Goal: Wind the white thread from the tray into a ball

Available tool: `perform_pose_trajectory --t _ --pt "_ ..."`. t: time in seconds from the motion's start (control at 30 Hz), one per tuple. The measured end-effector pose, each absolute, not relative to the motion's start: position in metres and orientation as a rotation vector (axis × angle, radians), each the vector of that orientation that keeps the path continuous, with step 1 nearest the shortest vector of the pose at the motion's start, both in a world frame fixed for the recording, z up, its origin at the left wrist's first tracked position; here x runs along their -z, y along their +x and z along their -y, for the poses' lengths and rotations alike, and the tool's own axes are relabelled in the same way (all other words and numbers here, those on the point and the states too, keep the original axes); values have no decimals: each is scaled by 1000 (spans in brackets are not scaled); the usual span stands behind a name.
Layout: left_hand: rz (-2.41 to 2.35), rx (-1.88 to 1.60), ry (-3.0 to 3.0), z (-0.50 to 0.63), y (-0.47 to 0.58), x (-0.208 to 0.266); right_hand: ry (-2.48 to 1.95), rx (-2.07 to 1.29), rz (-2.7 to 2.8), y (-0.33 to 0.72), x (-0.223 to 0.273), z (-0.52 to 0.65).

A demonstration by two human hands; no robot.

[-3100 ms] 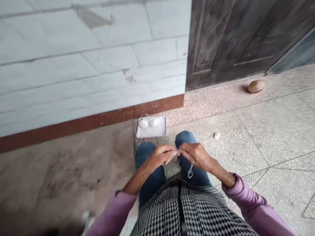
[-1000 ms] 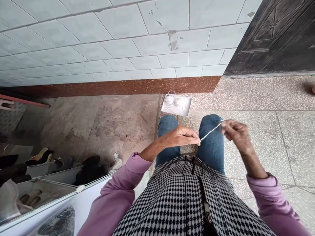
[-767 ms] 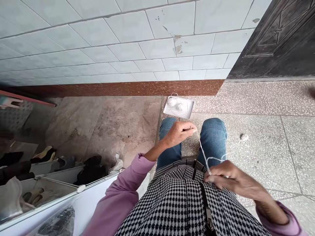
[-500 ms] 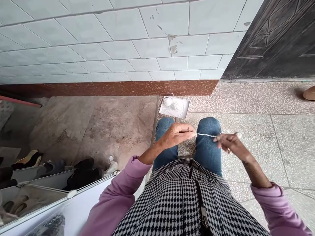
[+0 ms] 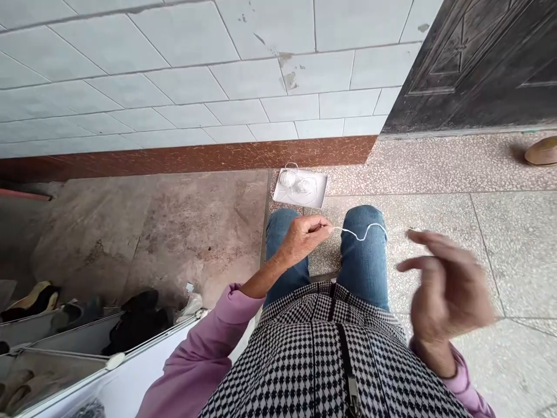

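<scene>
My left hand [image 5: 307, 237] is closed in a pinch on a white yarn strand [image 5: 362, 238], above the gap between my knees. From those fingertips the strand runs loosely to the right and curves over my right knee. Off to the right of that knee, my right hand [image 5: 450, 287] is raised and blurred, thumb and fingers apart, away from the strand's visible curve. Beyond my knees, a shallow white box lid [image 5: 319, 200] lies on the floor with two balls of white yarn [image 5: 303, 186] in it.
A tiled wall [image 5: 243, 81] with a brown base strip runs in front. At lower left stands a rack [image 5: 115, 360] with shoes. A dark door [image 5: 478, 75] is at upper right, and a brown shoe [image 5: 542, 152] lies near the right edge.
My right hand has let go of the strand, opened and moved right and toward me. The taut twisted strand is now slack and wavy. My left hand keeps its pinch.
</scene>
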State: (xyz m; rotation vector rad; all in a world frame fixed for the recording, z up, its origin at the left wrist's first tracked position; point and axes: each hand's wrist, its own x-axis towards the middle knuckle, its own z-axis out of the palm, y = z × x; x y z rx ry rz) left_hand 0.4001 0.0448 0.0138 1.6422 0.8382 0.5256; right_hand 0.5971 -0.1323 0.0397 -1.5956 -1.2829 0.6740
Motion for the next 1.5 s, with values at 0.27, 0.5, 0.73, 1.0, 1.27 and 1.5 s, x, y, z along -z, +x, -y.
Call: perform_pose_trajectory --t 0.27,0.5,0.73,1.0,1.27,1.5 --pt "-672 -369 1604 -37 403 -28 -1586 -725 1334 578 -12 92" --pt "-592 -410 1752 -58 385 -13 -1513 -838 1434 596 -7 80" --pt "-863 -524 1782 -99 341 21 -1752 -815 1345 692 -3 116" --pt "-1047 -342 1887 -107 323 25 -1902 -586 1484 704 -27 131" --pt "-617 -363 1617 -14 416 -36 -1561 -786 1750 627 -34 93" --pt "-643 -393 1524 -16 412 -27 -1496 -961 1461 634 -22 90"
